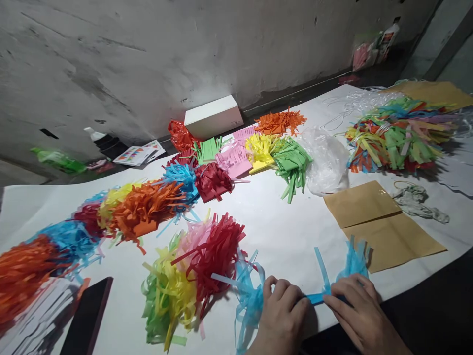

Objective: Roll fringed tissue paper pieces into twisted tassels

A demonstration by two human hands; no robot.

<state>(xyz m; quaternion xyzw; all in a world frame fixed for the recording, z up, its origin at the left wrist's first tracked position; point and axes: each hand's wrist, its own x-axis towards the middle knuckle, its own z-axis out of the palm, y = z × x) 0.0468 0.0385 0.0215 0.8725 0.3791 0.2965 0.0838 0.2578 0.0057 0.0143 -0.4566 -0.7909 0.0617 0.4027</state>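
Note:
A blue tissue paper tassel (248, 301), fringed at both ends, lies along the front of the table. My left hand (283, 313) is closed over the tassel near its left fringe, with curled fingers pressing down. My right hand (354, 308) pinches the narrow twisted middle beside the right fringe, thumb and fingers together. Between the two hands a short blue band of paper shows; the rest is hidden under my fingers. Just left of my left hand sit a red fringed tassel (218, 251), a pink one (195, 241) and a yellow one (175, 288) beside green strips (151, 305).
Fringed paper bundles, including an orange one (148, 209), run along the left and back. A black phone (86, 318) lies front left. Brown paper (384, 227), a plastic bag (325, 160) and a multicoloured tassel pile (402, 138) are on the right. A white box (214, 118) stands by the wall.

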